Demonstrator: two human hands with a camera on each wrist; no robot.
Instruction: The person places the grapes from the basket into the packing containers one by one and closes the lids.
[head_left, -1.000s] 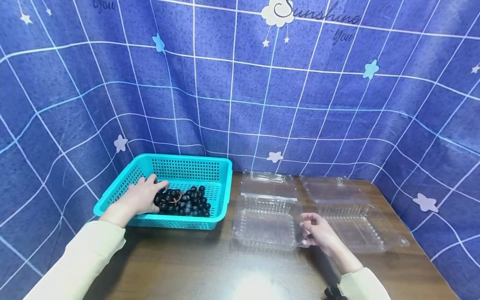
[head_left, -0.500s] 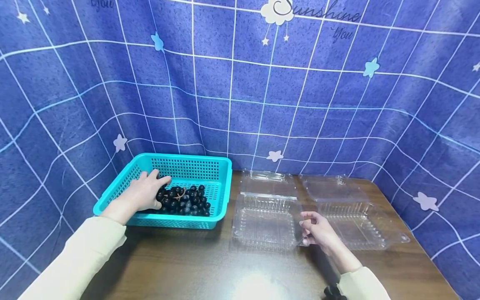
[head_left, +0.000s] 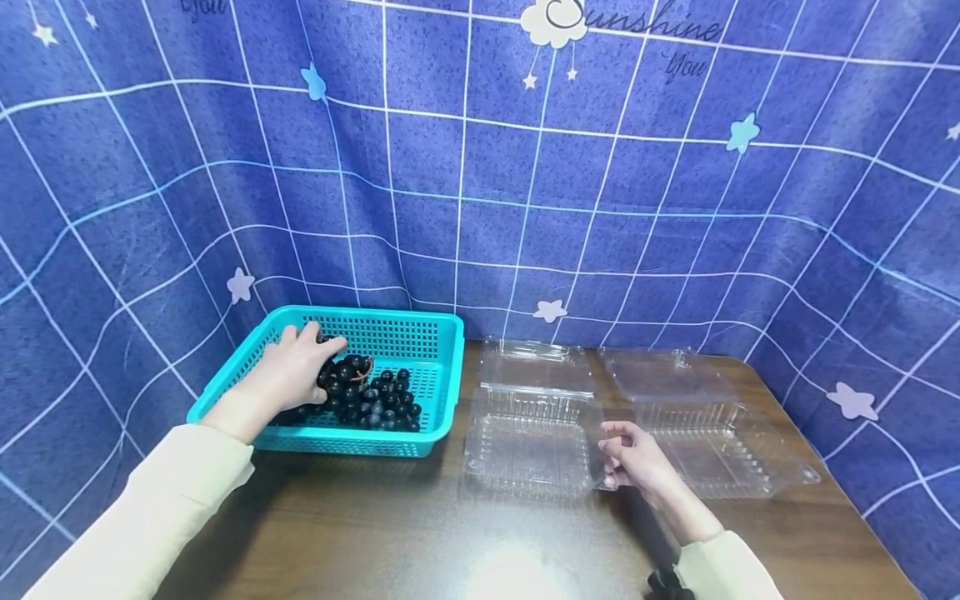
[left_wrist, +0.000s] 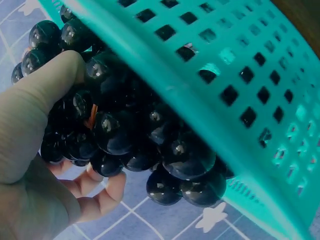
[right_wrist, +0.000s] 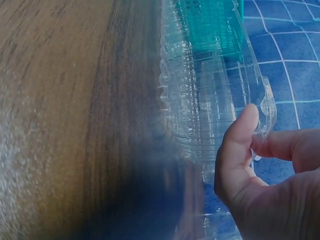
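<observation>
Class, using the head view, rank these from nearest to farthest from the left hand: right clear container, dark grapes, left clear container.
1. Dark grapes: in the basket, held by the left hand.
2. Left clear container: right of the basket.
3. Right clear container: farther right on the table.

Beyond the grip hangs a star-patterned blue cloth (head_left: pixel 427 150); beneath the grip, a brown table (head_left: pixel 360 525) shows bright glare (head_left: pixel 513 573).

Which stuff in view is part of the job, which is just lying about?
Part of the job:
black grapes, gripped by the left hand
teal basket holding them
left clear container, its edge held by the right hand

Apparently just lying about:
right clear container, open, not held; possibly relevant
patterned cloth, only backdrop
</observation>
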